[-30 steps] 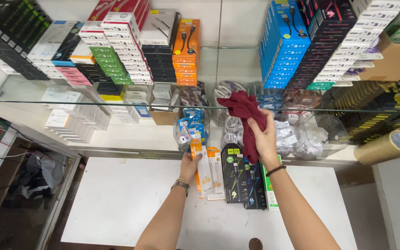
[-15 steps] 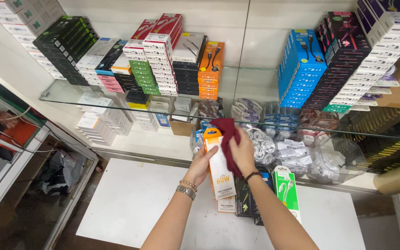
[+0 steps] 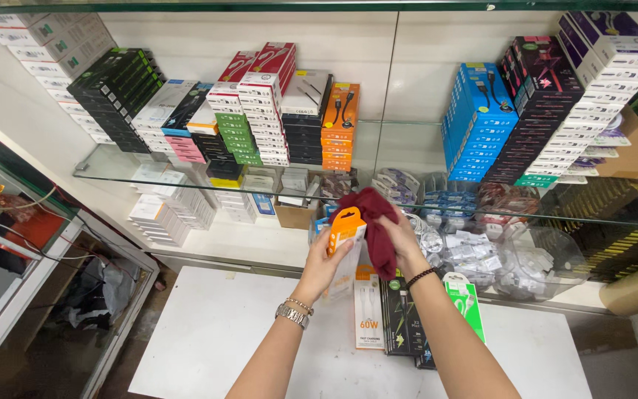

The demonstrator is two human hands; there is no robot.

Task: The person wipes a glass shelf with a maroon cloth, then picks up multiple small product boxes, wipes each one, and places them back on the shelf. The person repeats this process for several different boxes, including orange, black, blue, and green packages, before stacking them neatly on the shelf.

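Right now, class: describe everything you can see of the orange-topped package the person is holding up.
The orange-topped package is a slim, flat retail pack, card and clear plastic by the look of it, with an orange header and a hang hole at the top and a pale lower body. It stands upright, raised above the white table. The left hand grips it from below and behind; the dark red cloth in the right hand presses against its right side.

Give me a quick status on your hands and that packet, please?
Left hand holds orange-topped packet upright. Right hand grips dark red cloth against it. More packets lie on white table below; nothing blocking.
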